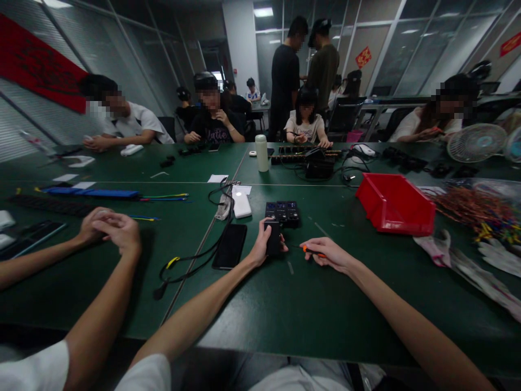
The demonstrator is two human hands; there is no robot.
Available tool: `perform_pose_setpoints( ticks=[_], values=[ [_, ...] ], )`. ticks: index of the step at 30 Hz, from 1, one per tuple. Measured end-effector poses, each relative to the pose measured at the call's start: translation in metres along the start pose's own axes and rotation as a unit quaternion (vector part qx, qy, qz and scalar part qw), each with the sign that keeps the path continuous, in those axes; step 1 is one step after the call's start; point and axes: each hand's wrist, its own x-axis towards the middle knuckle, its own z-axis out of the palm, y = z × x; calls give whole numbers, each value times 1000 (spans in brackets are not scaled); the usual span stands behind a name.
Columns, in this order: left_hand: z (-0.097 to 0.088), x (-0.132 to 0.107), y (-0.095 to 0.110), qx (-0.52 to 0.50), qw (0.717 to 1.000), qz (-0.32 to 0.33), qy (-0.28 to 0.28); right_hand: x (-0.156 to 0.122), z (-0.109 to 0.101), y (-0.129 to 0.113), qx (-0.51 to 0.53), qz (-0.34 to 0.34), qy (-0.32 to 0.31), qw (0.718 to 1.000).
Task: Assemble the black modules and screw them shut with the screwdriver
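Head view: the fingers of the left hand (260, 242) clasp a black box (273, 239) near the units (287, 212) on the surface (260, 309); those of the right hand (331, 255) pinch a tool (316, 252), its tip too dark to place. If unbraced, the box could twist under pressure, letting the tool slip into skin.

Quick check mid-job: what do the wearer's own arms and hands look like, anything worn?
The left hand and right hand are ungloved. The left forearm and right forearm are bare, no watch or band visible. A plain whitish sleeve shows on the left; none shows on the right. Rings are too small to tell.
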Motion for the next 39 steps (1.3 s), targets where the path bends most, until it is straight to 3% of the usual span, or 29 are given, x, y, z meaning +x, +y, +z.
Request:
perform_pose_setpoints(
  ticks=[13,25,29,33,36,39],
  values=[
    [-1,1,2,29,999,-6,-21,-7,7,-8,-203,-106,31,973],
    [1,1,2,34,999,-10,-14,-10,2,-3,-335,-238,44,911],
    [3,0,3,8,1000,-19,2,-6,5,3,-265,-200,65,941],
    [3,0,4,-8,1000,-21,19,1,8,7,-79,-138,113,981],
    [3,0,4,-10,999,-19,31,5,6,7,66,-100,119,986],
    [3,0,3,-9,999,-11,38,7,2,5,143,-75,123,979]
  ],
)
